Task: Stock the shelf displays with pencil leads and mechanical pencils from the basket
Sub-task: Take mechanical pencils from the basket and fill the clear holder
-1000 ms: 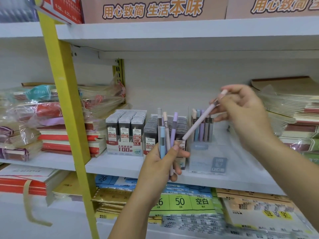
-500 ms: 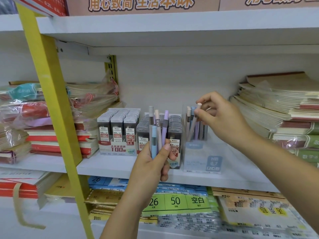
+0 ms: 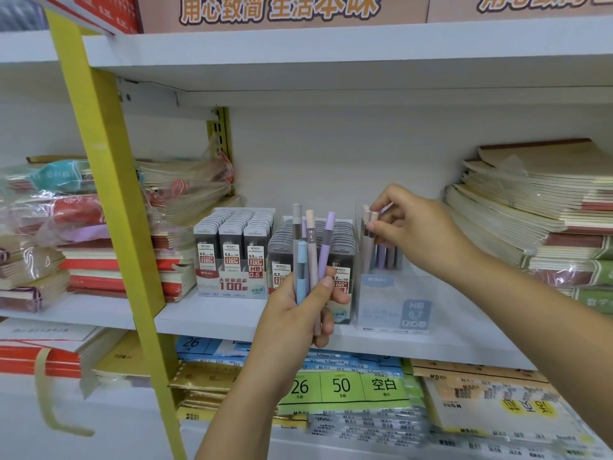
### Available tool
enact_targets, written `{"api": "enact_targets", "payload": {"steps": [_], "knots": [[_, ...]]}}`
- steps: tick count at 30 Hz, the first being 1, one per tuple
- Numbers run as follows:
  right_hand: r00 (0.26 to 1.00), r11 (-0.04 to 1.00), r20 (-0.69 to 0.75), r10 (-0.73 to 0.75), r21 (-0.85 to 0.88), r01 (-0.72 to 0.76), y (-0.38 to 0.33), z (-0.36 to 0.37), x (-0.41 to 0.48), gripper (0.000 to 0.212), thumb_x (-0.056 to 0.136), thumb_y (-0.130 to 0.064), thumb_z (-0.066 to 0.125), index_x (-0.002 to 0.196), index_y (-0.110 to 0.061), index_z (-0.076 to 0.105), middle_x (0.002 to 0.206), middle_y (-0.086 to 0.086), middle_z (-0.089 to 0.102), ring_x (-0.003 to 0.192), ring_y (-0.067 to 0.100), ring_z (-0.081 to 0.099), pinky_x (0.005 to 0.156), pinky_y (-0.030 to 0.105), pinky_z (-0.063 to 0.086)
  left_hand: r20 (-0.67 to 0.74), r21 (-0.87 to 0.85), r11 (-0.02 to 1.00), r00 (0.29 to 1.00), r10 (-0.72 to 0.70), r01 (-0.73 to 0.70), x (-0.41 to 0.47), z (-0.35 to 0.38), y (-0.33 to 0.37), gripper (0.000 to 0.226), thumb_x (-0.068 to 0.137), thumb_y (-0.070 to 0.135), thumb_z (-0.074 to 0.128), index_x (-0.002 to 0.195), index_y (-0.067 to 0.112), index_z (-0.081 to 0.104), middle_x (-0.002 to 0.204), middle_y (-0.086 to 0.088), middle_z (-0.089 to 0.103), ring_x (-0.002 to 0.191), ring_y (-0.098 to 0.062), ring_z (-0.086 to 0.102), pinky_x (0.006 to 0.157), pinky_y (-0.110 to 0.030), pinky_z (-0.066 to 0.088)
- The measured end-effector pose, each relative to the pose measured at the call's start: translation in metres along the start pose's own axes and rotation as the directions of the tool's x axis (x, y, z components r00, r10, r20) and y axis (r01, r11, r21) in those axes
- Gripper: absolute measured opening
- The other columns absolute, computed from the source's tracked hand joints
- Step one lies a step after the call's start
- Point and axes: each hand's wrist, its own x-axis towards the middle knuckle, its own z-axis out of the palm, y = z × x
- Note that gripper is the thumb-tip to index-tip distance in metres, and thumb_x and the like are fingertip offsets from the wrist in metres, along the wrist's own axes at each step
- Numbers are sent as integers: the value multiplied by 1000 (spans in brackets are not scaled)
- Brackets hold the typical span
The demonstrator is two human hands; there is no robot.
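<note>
White shelf (image 3: 215,313) holds a clear box (image 3: 394,303); lead packs (image 3: 232,240) stand left of it; left hand (image 3: 298,313), also left of it, grips a pencil bunch (image 3: 311,247); right hand (image 3: 418,227) pinches a pencil (image 3: 367,254) standing inside it.

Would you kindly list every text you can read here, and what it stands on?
"用心致简 生活本味": brown box on top shelf
"HB 0.5", "100": left lead display
"HB 0.7": clear pencil display
"26", "50", "空白": green pack label
Small print on lead cases: too blurred.
</note>
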Motion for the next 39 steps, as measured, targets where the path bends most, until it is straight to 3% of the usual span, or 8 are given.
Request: {"api": "enact_targets", "payload": {"steps": [7, 12, 16, 20, 23, 27, 31, 39], "knots": [[986, 953, -140, -95, -298, 50, -20, 0, -9, 11, 94, -25, 60, 101, -24, 67, 94, -7, 63, 76, 5, 54, 69, 16, 41, 53, -23, 1000, 999, 0, 2, -2, 1, 5, 32, 88, 39, 63, 115, 22, 66, 86, -2, 74, 53, -8, 52, 46, -20, 42], [993, 921, 90, 77, 374, -105, -55, 4, -34, 23, 91, -25, 63, 114, -27, 64, 87, -2, 74, 76, 6, 68, 63, 11, 50, 141, -55, 998, 990, 15, -7, -4, 4, 5, 32, 84, 45, 66, 109, 27, 71, 90, -5, 74, 54, -9, 52, 48, -23, 46], [986, 847, 104, 129, 505, -164, -59, 6, -38, 23, 90, -15, 65, 112, -21, 64, 84, 2, 76, 75, 29, 68, 60, 21, 55, 158, -60, 998, 987, 10, 0, -4, 6, 4, 38, 85, 46, 66, 113, 20, 67, 96, -7, 76, 59, -9, 59, 48, -23, 49], [979, 801, -119, 165, 596, -62, -54, -11, -32, 14, 94, -8, 59, 103, -19, 59, 79, 4, 74, 67, 16, 69, 55, 22, 54, 122, -60, 998, 993, -10, 17, -4, 5, 6, 38, 86, 41, 60, 120, 23, 65, 103, -7, 78, 69, -12, 70, 48, -22, 52], [955, 873, -285, 86, 484, 66, -44, -33, -23, 16, 96, -10, 56, 102, -24, 54, 80, 3, 73, 71, 13, 69, 58, 23, 54, 74, -18, 1000, 997, -16, 18, -2, 3, 5, 27, 92, 39, 57, 116, 30, 67, 93, -5, 77, 51, -8, 53, 43, -19, 41], [973, 994, -233, -8, 106, 34, -24, -39, -13, 18, 94, -17, 60, 103, -30, 53, 83, -3, 71, 78, 13, 68, 73, 37, 55, 63, -2, 1000, 998, 1, -1, 0, 3, 3, 21, 102, 33, 51, 105, 38, 71, 75, 0, 68, 46, -6, 37, 42, -18, 31], [989, 986, -137, -60, -160, 37, -5, -26, -10, 21, 91, -20, 65, 103, -30, 52, 82, -13, 67, 76, 0, 63, 65, 5, 41, 57, 3, 1000, 998, -1, 0, 1, 4, 1, 20, 103, 32, 49, 113, 27, 65, 72, 2, 65, 45, -6, 35, 41, -18, 29], [994, 980, -64, -93, -179, 81, 7, -15, -8, 28, 90, -18, 66, 99, -34, 45, 76, -12, 65, 71, -10, 58, 61, 2, 37, 62, 0, 1000, 998, -5, 5, 2, 3, -1, 18, 104, 30, 48, 115, 26, 62, 73, 2, 66, 44, -6, 36, 41, -18, 29]]}}
